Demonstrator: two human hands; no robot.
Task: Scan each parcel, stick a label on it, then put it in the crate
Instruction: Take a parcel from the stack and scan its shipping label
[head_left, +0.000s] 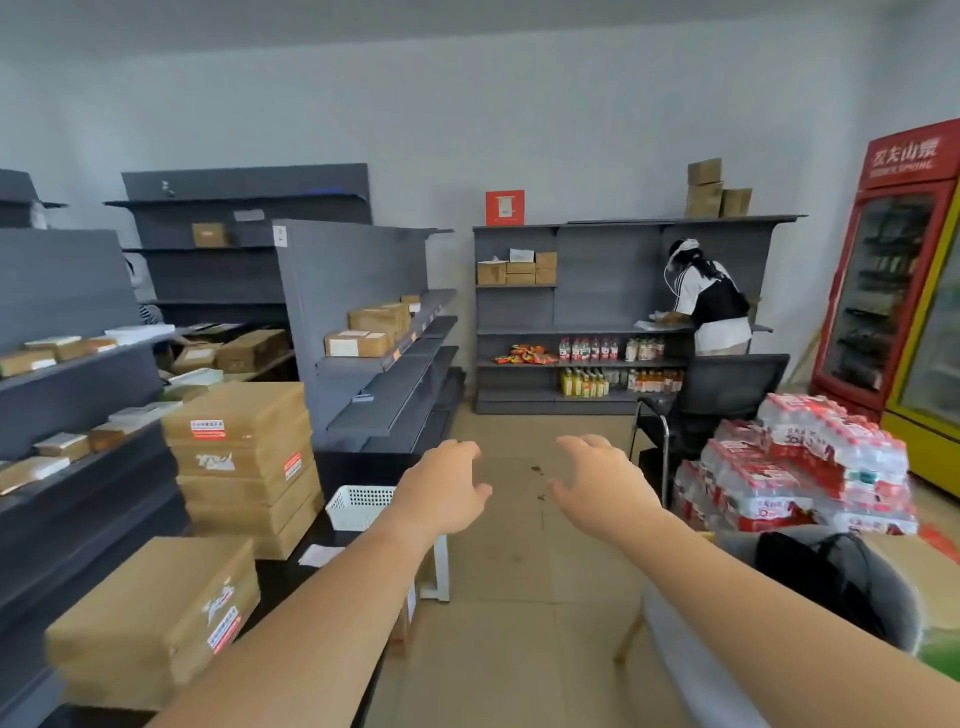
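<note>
Both arms are stretched fwd into the ctr of the frame, above the floor (519, 551). The L hand (441, 488) is held in mid-air w/ fingers loosely curled and spread, nothing gripped; the R hand (605, 486) is held near it to the right, apart from it, fingers likewise bent and slack, nothing gripped. The crate (358, 506), white and latticed, is seen just left of the L wrist, partly hidden by it, set on a dark table (283, 577); its inside cannot be made out. A paper slip (318, 555) is laid on the table below the crate in the frame. A parcel stack (241, 457), brown, is seen left of the crate, w/ red-and-white labels on some boxes; a parcel pile (150, 618), also labelled, is seen at btm left. Grey shelves (67, 379) w/ more small boxes are ranged along the left edge, and a shelf unit (332, 270) w/ a few boxes is stood at ctr left. At the back wall, upper right of ctr, a person (714, 306) is seen bent at a rack (602, 280) w/ drinks (587, 349) on its lower tiers. A black chair (727, 389) is placed right of ctr, water packs (800, 467) are piled beside it at right, and a red fridge (893, 291) is stood at the far right edge. A black bag (831, 577) is seen at btm right.
</note>
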